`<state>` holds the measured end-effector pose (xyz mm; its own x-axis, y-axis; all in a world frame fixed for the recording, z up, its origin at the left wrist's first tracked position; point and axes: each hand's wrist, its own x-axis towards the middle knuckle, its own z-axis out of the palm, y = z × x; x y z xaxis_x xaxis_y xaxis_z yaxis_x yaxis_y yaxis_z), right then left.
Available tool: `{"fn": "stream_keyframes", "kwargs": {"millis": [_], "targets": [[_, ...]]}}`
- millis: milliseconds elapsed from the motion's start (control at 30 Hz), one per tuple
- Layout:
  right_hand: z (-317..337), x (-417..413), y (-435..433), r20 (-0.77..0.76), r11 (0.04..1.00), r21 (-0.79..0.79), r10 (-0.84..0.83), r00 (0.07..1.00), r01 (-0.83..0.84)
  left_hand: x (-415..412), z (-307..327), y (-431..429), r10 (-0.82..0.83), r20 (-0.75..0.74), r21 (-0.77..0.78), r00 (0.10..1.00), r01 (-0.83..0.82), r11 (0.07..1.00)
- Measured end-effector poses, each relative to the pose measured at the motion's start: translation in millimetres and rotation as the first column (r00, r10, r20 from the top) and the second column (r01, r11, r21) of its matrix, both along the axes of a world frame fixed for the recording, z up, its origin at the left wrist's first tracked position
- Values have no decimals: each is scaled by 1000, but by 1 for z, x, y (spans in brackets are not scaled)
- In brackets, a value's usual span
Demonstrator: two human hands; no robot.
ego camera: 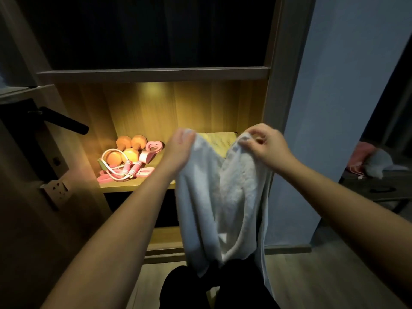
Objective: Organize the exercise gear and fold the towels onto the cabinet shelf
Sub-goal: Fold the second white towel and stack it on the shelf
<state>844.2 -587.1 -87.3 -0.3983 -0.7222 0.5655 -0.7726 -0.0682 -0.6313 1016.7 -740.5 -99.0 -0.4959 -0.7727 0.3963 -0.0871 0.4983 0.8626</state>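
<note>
Two hands on one white towel (223, 197); left hand (181, 144) has its fingers curled round one top corner, right hand (265, 144) pinches the other top corner between thumb and fingers (253, 133); the towel hangs between them in front of the cabinet (278, 85), sagging in a deep V at the middle, its lower end down at the person's dark-clad legs (191, 284).

Lit shelf (138, 188) holds the rest. Left half: a pile of exercise gear; rounded orange-looking dumbbells (127, 149) at the back; jump rope (133, 170) with ribbed pink handles toward the front edge; pink heart-shaped ring (154, 147) just beside the dumbbells; flat pink bands (104, 179) under the lot. Right back corner: a folded pale yellow towel (219, 141) lying flat, partly hidden by the hanging towel and both hands.

Upper compartment (156, 30) is dark; contents not readable.

Left of the cabinet: a door edge with a black lever handle (64, 123); white socket plate (56, 188) below it. Right: plain wall (334, 108); beyond it a dark surface (379, 190) carrying a pink bag (363, 152) and a grey-white bundle (379, 163), touching each other.

Cabinet is wood-grain board; white towel is thick, fluffy terry; floor (312, 277) is pale wood plank.
</note>
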Motion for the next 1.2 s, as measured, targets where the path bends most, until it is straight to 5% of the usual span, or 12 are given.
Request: {"fn": "stream_keyframes", "kwargs": {"millis": [133, 267, 433, 600, 733, 900, 1067, 1200], "targets": [[16, -16, -4, 105, 993, -5, -115, 988, 116, 25, 5, -26, 44, 15, -28, 999, -44, 999], [28, 10, -14, 111, 989, -7, 148, 983, -148, 14, 16, -3, -203, 239, -147, 950, 242, 959], [39, 34, -22, 116, 940, -14, 340, 933, -341, 9, 29, 11, -412, 228, -82, 882, 439, 894], [17, 31, -25, 282, 948, 15, 301, 911, -319, 10, 27, 15, -286, 90, -97, 954, 294, 951], [-37, 12, -23, 372, 913, 225, 242, 896, -340, 17, 31, 8, -130, -27, -124, 991, 126, 984], [-129, -7, -20, 259, 840, 508, 62, 964, -191, 17, 38, 3, 16, -172, -66, 985, -28, 997], [-195, -25, -5, 265, 785, 619, -180, 947, -24, 14, 27, 1, 123, -254, -36, 959, -136, 990], [-231, -35, 19, 79, 648, 751, -279, 957, 126, 15, 27, -2, 184, -345, 58, 920, -174, 983]]}}
